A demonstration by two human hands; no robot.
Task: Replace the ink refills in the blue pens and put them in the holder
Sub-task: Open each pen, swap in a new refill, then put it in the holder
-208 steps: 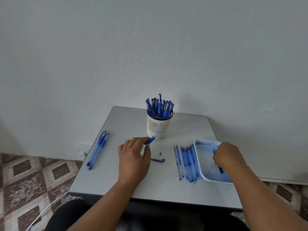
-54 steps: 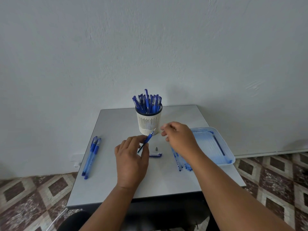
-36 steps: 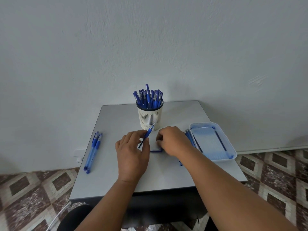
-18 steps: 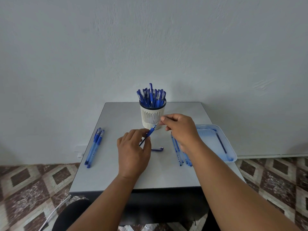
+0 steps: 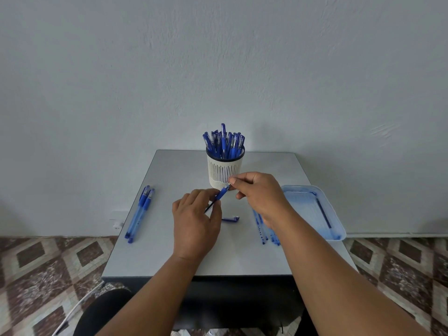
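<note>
Left hand (image 5: 194, 226) grips blue pen (image 5: 221, 194) mid-barrel, right hand (image 5: 260, 192) pinches its tip end, in front of the holder (image 5: 225, 171) full of pens; cap (image 5: 230, 219) on table (image 5: 169, 170), 2 pens (image 5: 140, 213) at left, refills (image 5: 264, 230) beside tray (image 5: 339, 224)

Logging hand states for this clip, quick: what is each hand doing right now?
Left hand: grips the blue pen by its barrel.
Right hand: fingertips pinch the pen's front tip end, by the holder.
</note>
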